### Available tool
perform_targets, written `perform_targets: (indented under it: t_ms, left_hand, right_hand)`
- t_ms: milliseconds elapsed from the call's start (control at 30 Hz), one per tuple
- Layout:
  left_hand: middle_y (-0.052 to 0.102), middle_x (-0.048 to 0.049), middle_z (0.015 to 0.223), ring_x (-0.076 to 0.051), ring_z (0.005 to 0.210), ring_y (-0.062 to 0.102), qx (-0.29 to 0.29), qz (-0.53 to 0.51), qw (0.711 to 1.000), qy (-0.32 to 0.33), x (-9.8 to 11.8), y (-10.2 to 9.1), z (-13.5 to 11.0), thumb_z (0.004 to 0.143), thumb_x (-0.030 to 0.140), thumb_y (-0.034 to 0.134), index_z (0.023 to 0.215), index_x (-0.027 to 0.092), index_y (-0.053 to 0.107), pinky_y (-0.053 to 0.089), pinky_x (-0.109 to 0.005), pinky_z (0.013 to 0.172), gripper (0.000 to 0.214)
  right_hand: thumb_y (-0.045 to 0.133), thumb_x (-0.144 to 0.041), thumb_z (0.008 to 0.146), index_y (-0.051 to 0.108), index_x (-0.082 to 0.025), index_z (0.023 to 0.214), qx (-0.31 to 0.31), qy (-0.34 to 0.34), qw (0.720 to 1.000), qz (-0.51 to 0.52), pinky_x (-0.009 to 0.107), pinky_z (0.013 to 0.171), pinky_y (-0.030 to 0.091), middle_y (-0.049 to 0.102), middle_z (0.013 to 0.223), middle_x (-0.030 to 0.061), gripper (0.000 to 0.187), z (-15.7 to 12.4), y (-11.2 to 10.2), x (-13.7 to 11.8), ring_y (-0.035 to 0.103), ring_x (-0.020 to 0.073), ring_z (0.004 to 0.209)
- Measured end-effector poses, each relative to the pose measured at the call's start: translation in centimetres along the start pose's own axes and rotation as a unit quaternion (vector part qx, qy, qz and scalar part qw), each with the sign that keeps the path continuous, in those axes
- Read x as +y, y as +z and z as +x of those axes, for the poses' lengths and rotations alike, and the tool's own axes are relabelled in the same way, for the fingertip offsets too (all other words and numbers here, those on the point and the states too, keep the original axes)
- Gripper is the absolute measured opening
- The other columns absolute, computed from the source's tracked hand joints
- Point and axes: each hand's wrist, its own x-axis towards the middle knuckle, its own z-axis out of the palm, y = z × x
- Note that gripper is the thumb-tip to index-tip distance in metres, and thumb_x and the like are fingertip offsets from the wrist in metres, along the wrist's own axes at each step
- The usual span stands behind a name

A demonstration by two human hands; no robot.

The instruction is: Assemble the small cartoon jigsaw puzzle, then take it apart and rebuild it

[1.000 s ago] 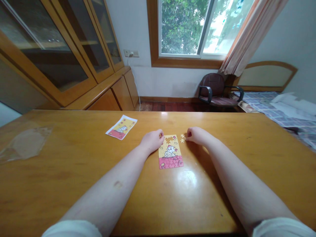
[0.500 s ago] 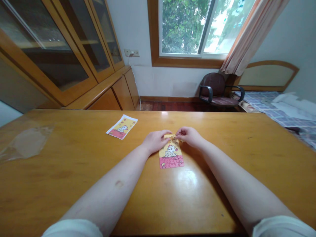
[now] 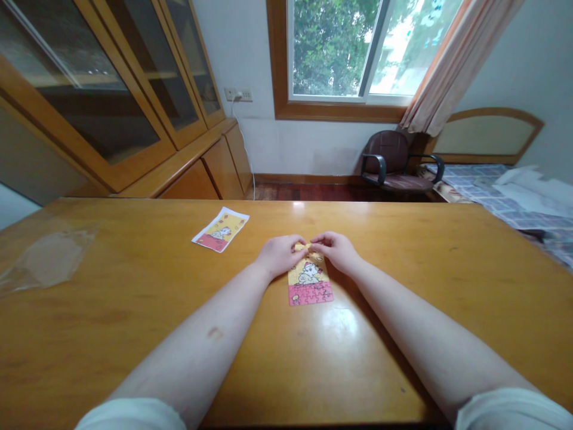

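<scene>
A jigsaw puzzle (image 3: 310, 291) lies on the table, with a yellow upper part, a pink lower part and a white cartoon animal in a red hat. At its far edge my left hand (image 3: 278, 257) has thumb and forefinger curled about a yellow puzzle piece (image 3: 302, 246). My right hand (image 3: 339, 249) meets it from the other side, its fingertips pinched at the same yellow spot. The fingers partly hide the puzzle's top rows, so exact fit there is unclear.
A printed picture card (image 3: 221, 230) with the same design lies to the left on the wooden table (image 3: 161, 286). Farther left is a clear plastic bag (image 3: 56, 257). Beyond the table stand a glass-door cabinet (image 3: 179, 161), an armchair (image 3: 394, 161) and a bed (image 3: 483, 185).
My right hand has moved left along the puzzle's far edge, bringing its fingertips close to my left hand's. The left hand has barely shifted; the puzzle and card stay put.
</scene>
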Motion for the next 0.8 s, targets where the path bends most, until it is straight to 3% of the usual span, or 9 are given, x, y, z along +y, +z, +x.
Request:
perform_targets:
  t_ms: [133, 233, 500, 667, 800]
  left_hand:
    - [0.07, -0.0016, 0.082, -0.019, 0.076, 0.064, -0.009, 0.028, 0.999, -0.026, -0.26, 0.05, 0.19, 0.083, 0.046, 0.054, 0.1, 0.026, 0.067, 0.042, -0.025, 0.063, 0.03]
    - [0.072, -0.002, 0.087, -0.02, 0.081, 0.065, -0.021, 0.047, 0.998, -0.035, -0.42, 0.26, 0.29, 0.082, 0.046, 0.054, 0.098, 0.026, 0.067, 0.044, -0.026, 0.066, 0.028]
    - [0.073, -0.0026, 0.095, -0.022, 0.088, 0.066, -0.047, 0.061, 0.996, -0.037, -0.18, 0.52, 0.23, 0.082, 0.043, 0.054, 0.099, 0.027, 0.067, 0.047, -0.028, 0.071, 0.026]
    - [0.072, -0.0027, 0.093, -0.021, 0.084, 0.066, -0.026, 0.047, 0.998, -0.042, -0.26, 0.51, 0.25, 0.084, 0.04, 0.052, 0.103, 0.026, 0.066, 0.047, -0.028, 0.07, 0.028]
    - [0.072, -0.0018, 0.085, -0.02, 0.079, 0.065, -0.015, 0.052, 0.997, -0.052, -0.52, 0.41, 0.3, 0.084, 0.031, 0.047, 0.093, 0.027, 0.069, 0.046, -0.027, 0.066, 0.024]
  right_hand:
    - [0.064, -0.026, 0.081, 0.071, -0.018, 0.09, 0.01, -0.117, 0.975, -0.188, 0.029, 0.075, 0.046, 0.07, 0.088, 0.0053, 0.013, -0.16, -0.51, 0.02, 0.061, 0.0164, 0.079]
    - [0.06, -0.023, 0.085, 0.071, -0.018, 0.09, -0.017, -0.188, 0.947, -0.258, 0.028, 0.079, 0.045, 0.069, 0.089, 0.0061, 0.013, -0.21, -0.63, 0.02, 0.062, 0.017, 0.084]
    - [0.057, -0.024, 0.087, 0.073, -0.016, 0.09, -0.051, -0.233, 0.915, -0.325, 0.027, 0.077, 0.045, 0.069, 0.088, 0.0068, 0.018, -0.16, -0.26, 0.08, 0.062, 0.0165, 0.081]
    - [0.056, -0.025, 0.087, 0.073, -0.018, 0.093, -0.068, -0.256, 0.902, -0.341, 0.028, 0.08, 0.045, 0.068, 0.091, 0.0073, 0.019, -0.28, -0.38, 0.12, 0.061, 0.0168, 0.083]
    - [0.057, -0.03, 0.088, 0.073, -0.022, 0.096, -0.085, -0.275, 0.891, -0.35, 0.032, 0.084, 0.043, 0.067, 0.097, 0.0069, 0.02, -0.6, -0.42, -0.22, 0.06, 0.0179, 0.088]
